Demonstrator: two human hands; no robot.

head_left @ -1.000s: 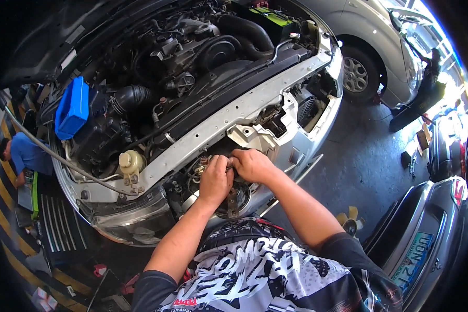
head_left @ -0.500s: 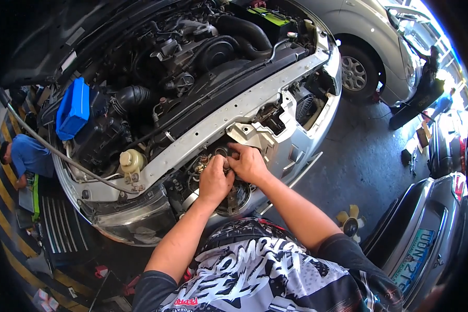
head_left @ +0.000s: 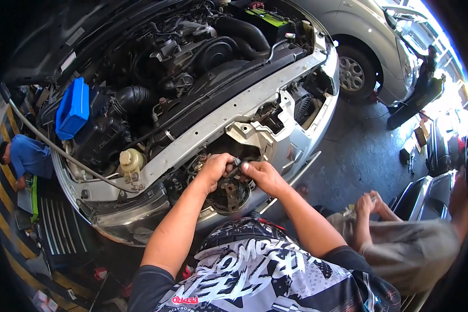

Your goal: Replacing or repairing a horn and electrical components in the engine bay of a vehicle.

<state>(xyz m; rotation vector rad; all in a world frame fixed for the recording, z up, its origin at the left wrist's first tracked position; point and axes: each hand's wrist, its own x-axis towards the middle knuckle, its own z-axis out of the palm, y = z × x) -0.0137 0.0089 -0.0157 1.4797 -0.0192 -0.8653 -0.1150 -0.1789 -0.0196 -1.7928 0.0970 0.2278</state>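
At the far left, a co-worker in blue (head_left: 32,157) bends down beside the car, near yellow-and-black floor stripes (head_left: 4,193). Next, a blue plastic bin (head_left: 72,110) stands tilted at the edge of the open engine bay, and a cream reservoir (head_left: 131,161) sits behind the clear-lensed headlight (head_left: 139,218). The left hand (head_left: 217,170) is curled, thumb and fingers gripping one side of a small dark part (head_left: 237,162), which is held up in front of the metal crossbar (head_left: 208,126). Just below it lies a round dark housing (head_left: 226,198). The right hand (head_left: 263,176) pinches the part's other side, its thumb on top; the hidden fingertips cannot be told. Farther right are a neighbouring car's wheel (head_left: 353,74) and, lower, a seated person in khaki (head_left: 400,252), hands together.
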